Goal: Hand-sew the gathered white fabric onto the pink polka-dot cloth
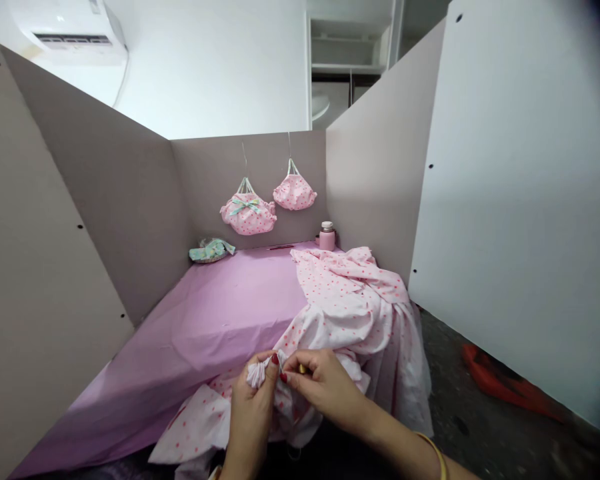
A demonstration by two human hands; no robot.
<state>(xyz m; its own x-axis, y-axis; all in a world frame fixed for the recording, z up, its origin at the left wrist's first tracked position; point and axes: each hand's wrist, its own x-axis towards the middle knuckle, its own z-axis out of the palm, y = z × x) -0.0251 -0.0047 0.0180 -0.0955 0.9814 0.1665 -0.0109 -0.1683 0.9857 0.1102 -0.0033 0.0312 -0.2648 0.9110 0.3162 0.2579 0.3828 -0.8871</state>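
Observation:
A large spread of white fabric with pink dots [340,320] drapes over the right side of the table and down its front. My left hand [255,393] is closed on a gathered, pleated edge of this fabric. Close beside it, my right hand [320,383] pinches at the same edge, thumb and forefinger together. Whatever thin thing lies between those fingertips is too small to make out. A gold-coloured band [303,369] shows on a right finger. Both hands are low in the head view, at the table's front edge.
Grey panels [380,147] wall in the purple-covered table [245,287]. Two dotted pink cloth pieces [249,215] hang on the back panel. A green patterned cloth bundle [213,250] lies back left; a pink bottle [327,239] stands back right. Something red [505,383] lies on the floor.

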